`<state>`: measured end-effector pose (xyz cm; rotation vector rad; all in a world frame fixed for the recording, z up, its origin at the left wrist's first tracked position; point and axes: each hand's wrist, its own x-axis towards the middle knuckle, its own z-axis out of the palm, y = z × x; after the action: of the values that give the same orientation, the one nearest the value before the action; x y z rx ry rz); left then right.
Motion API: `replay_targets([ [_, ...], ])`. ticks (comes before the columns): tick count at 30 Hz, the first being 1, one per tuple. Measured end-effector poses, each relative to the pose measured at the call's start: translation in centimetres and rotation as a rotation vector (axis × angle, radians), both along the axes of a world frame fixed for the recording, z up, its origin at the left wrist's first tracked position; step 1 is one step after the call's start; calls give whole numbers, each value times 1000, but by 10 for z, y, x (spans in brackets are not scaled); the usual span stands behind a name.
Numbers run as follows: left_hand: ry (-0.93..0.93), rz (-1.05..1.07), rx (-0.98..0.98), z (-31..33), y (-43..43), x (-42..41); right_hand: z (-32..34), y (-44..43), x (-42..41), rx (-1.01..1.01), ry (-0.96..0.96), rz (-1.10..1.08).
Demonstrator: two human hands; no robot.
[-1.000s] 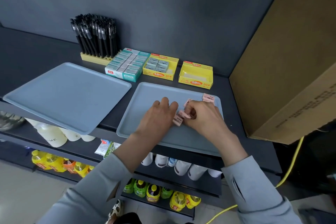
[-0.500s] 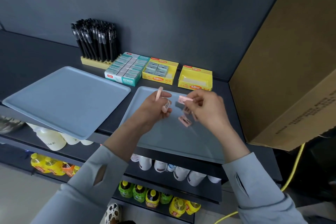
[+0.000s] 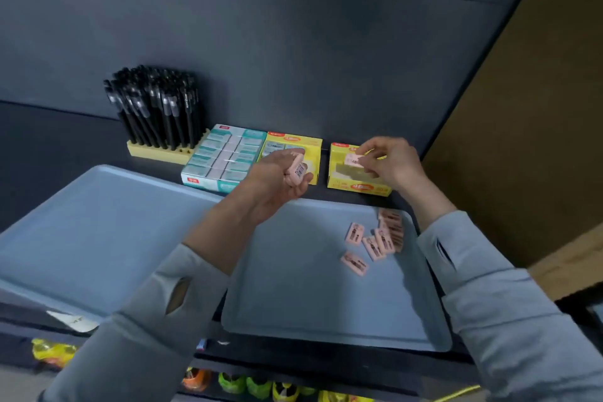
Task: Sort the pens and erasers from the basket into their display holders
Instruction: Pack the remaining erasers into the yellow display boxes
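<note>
the right hand (image 3: 393, 161) pinches a pink eraser (image 3: 354, 160) over the yellow box (image 3: 359, 187); the left hand (image 3: 274, 183) grips spare erasers (image 3: 297, 170) that may slip out.

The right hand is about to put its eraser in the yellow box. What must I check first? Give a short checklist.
1. Right hand pinches one pink eraser: ok.
2. That eraser is above the right yellow box: ok.
3. Box has free room: cannot tell, the hand hides part.
4. Left hand grips its pink erasers: ok.
5. Right tray emptied: not ok, loose erasers lie there.
</note>
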<state>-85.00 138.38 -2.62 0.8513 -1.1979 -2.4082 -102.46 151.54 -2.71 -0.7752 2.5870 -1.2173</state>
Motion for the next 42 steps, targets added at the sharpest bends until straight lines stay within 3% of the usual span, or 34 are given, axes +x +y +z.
replay_targets([
  [4, 16, -107, 3, 1, -23, -10, -16, -30, -22, 131, -23, 5],
  [8, -11, -161, -12, -6, -39, -19, -31, -40, -26, 119, -35, -14],
  [18, 35, -114, 67, -4, -41, -34, -44, -46, -18, 225, 385, 79],
  [24, 19, -135, -97, -14, -29, -38, -48, -49, -21, 348, 500, 157],
  [28, -31, -171, -289, -19, -24, -38, -32, -48, -21, 190, 347, 89],
  [31, -74, -170, -388, -17, -21, -42, -8, -50, -11, -208, -117, 114],
  [33, -116, -173, -449, -16, -20, -45, 5, -48, -2, -305, -366, 277],
  [36, -136, -202, -497, -15, -16, -47, 11, -46, 1, -297, -410, 378],
  [39, -113, -158, -424, -15, -16, -48, 7, -39, -14, -352, -420, 162],
  [42, -73, -113, -233, -15, -23, -47, -5, -27, -31, -200, -321, 27],
])
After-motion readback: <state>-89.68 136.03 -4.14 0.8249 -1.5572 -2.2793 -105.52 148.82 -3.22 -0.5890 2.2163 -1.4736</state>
